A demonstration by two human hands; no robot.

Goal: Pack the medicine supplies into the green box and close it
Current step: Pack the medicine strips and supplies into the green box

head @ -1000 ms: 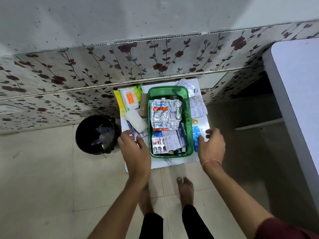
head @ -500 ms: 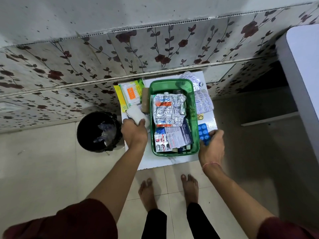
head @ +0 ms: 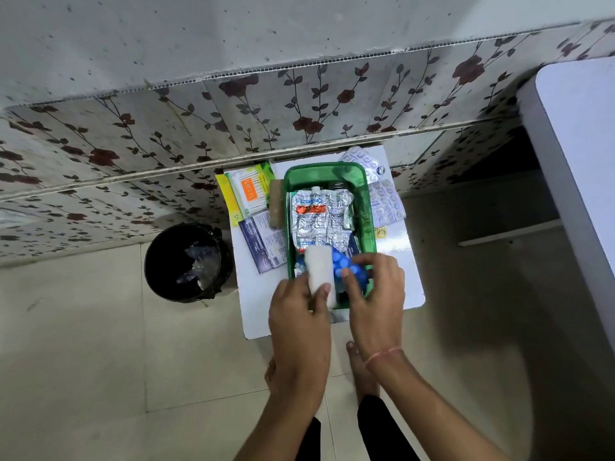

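Note:
The green box [head: 368, 211] stands open on a small white table [head: 406, 277], with silver pill strips [head: 319, 217] inside. My left hand [head: 299, 311] grips a white bandage roll [head: 318, 271] over the box's near end. My right hand [head: 376, 294] holds a blue pill strip [head: 346, 266] just beside the roll, also over the box. Left of the box lie a yellow-green packet [head: 246, 191], a brown item [head: 276, 201] and a dark blue leaflet [head: 263, 241]. Silver blister strips [head: 382, 197] lie right of the box.
A black waste bin [head: 186, 261] stands on the floor left of the table. A floral-tiled wall [head: 266, 104] runs behind it. A white surface [head: 579, 154] fills the right edge. My bare feet [head: 359, 364] are on the tiled floor below the table.
Both hands lifted their items from beside the box and brought them inward over its near end: the white roll from the left, the blue strip from the right.

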